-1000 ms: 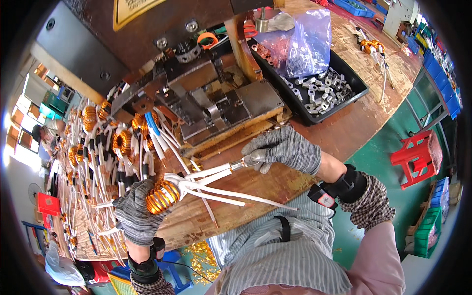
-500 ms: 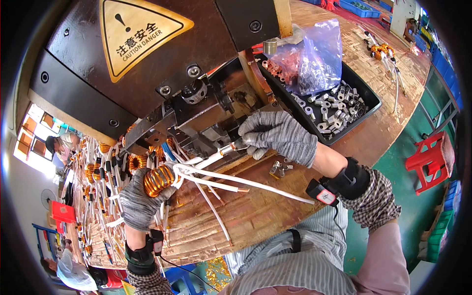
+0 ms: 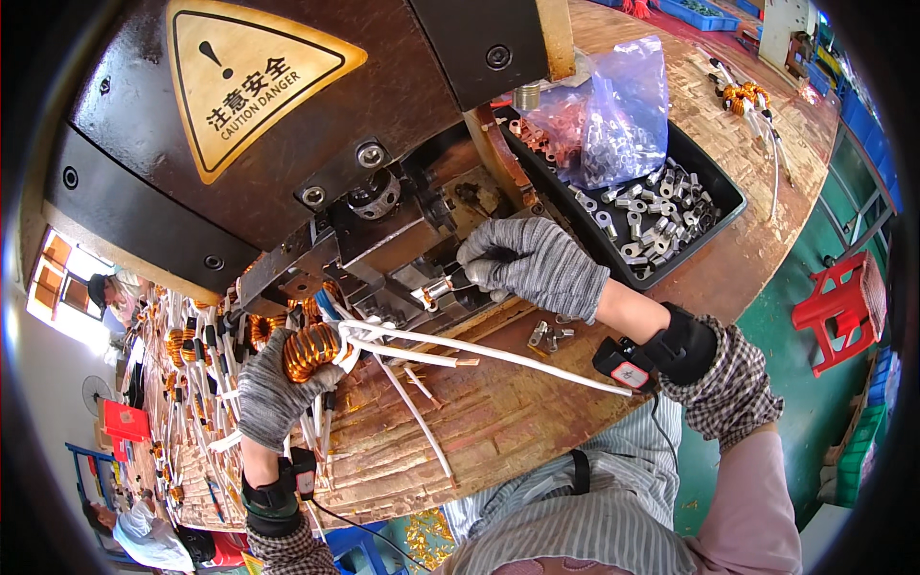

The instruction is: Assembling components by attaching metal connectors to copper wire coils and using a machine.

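My left hand, in a grey knit glove, is closed round a toroidal coil wound with copper wire. White sleeved leads run from the coil to the right, one ending in bare copper. My right hand, gloved alike, has thumb and forefinger pinched at the press's die. A silver ring terminal sits at the die with copper showing beside it; its far end goes between my right fingertips, which partly hide it.
The dark press bears a yellow warning triangle. Behind my right hand, a black tray holds loose terminals and a plastic bag. Several terminals lie on the wooden table. More coils crowd the left; a red stool stands right.
The ring terminal and lead end have moved slightly up and in against the die. My right hand has shifted a little left with them, and the view has shifted slightly.
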Demonstrator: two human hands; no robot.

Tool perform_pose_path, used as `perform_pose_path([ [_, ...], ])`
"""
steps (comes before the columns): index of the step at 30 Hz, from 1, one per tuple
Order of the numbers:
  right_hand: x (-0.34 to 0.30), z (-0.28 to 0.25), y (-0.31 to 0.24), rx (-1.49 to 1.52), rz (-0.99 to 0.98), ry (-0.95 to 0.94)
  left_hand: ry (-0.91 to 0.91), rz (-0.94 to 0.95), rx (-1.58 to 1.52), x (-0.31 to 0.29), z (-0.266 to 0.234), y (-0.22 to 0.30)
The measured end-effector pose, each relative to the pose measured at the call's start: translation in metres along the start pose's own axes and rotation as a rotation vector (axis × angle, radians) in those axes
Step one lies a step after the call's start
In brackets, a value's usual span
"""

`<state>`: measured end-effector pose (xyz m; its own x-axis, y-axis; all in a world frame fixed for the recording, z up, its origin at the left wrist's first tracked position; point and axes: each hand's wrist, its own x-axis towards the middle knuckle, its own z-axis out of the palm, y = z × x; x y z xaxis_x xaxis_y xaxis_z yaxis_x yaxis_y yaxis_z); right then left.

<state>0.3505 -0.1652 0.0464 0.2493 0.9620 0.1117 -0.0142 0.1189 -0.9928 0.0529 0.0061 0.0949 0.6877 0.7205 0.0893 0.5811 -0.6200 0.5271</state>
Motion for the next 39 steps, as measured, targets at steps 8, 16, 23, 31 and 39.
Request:
perform_pose_path([
  [8, -0.011, -0.009, -0.014, -0.160, -0.102, 0.160, 0.033, 0.002, 0.023, -0.004, 0.004, 0.005],
  [16, -0.059, -0.104, 0.011, -0.366, -0.134, 0.585, 0.028, 0.011, 0.134, -0.003, 0.002, 0.019],
  [23, -0.078, -0.127, 0.033, -0.710, -0.085, 0.778, 0.045, 0.018, 0.158, -0.005, 0.002, 0.019],
  [31, -0.073, -0.127, 0.036, -0.948, -0.070, 0.826, 0.168, 0.117, 0.128, -0.015, -0.002, 0.017],
  [39, -0.076, -0.116, 0.028, -1.052, -0.077, 0.773, 0.312, 0.056, 0.266, -0.120, -0.064, 0.018],
])
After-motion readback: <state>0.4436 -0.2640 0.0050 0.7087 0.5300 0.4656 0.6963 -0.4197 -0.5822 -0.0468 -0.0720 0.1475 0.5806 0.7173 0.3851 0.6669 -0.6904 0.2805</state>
